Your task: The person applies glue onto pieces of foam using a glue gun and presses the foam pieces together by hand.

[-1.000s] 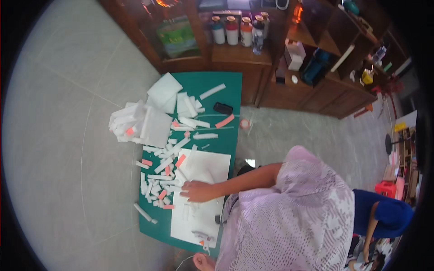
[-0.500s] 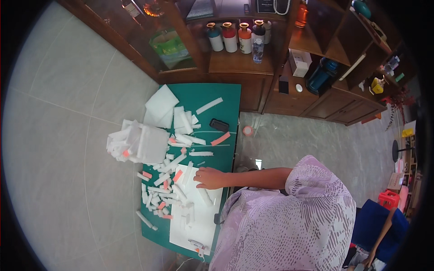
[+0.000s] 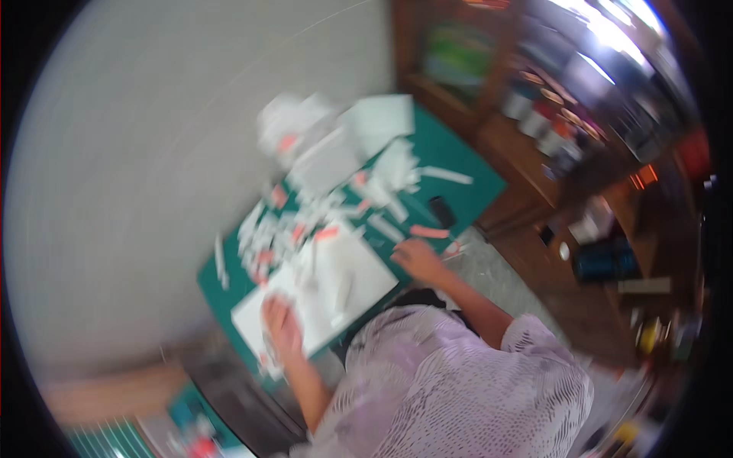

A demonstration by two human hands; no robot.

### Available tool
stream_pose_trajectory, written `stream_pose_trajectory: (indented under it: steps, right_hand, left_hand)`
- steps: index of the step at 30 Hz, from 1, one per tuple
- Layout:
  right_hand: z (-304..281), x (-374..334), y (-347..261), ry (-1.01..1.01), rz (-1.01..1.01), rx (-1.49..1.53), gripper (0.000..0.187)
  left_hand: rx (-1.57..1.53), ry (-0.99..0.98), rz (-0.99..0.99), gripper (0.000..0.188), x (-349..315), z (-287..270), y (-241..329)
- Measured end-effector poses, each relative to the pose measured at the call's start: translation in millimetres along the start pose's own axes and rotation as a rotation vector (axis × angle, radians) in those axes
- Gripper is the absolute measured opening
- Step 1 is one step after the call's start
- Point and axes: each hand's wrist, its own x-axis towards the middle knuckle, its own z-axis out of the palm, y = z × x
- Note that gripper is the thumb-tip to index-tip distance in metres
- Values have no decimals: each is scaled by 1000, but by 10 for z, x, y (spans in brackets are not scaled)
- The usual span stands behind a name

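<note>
My left hand (image 3: 282,324) is over the near left part of a white board (image 3: 374,275); motion blur hides how its fingers are set. My right hand (image 3: 418,259) lies low over the green mat (image 3: 477,191), just off the board's right end, fingers stretched forward and nothing visible in them. Between the hands, a white foam strip (image 3: 343,290) rests on the board. Beyond it lies a heap of white foam offcuts (image 3: 263,233) with pink bits mixed in. A pink strip (image 3: 429,232) and a small black object (image 3: 441,212) are near my right hand.
A white block-like foam piece (image 3: 327,162) and white sheets (image 3: 382,122) stand at the mat's far edge. A small white-and-orange object (image 3: 266,360) lies near the left corner. Wooden cabinets (image 3: 527,164) with bottles are at the right.
The view has turned, so the table appears rotated. My left hand has come into view over the board. My right hand has gone from the board to its right side.
</note>
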Motion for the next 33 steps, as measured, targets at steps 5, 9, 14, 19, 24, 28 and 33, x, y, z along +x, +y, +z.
stream_pose_trajectory:
  steps: [5,9,14,19,24,28,33]
  right_hand:
    - [-111,256,-4,-117,-22,60,25]
    - [-104,385,-131,-253,63,46,24]
    - [-35,343,-92,-287,-15,45,23]
    - [18,199,-12,-290,147,49,25]
    - [140,299,-30,-352,124,29,26]
    - [279,441,-150,-333,110,24,27]
    - [462,459,-382,-305,106,13,26]
  left_hand:
    - [-312,-105,-102,22,404,640,-556]
    - [-264,8,-138,13,446,620,-563]
    - [-223,67,-175,11,194,166,-662]
    - [-202,221,-195,12,-500,-411,-443]
    - [-103,339,6,25,-812,-587,418]
    - [-26,339,109,23,-1047,-671,1133]
    - [134,490,212,10,-1246,-1038,1220]
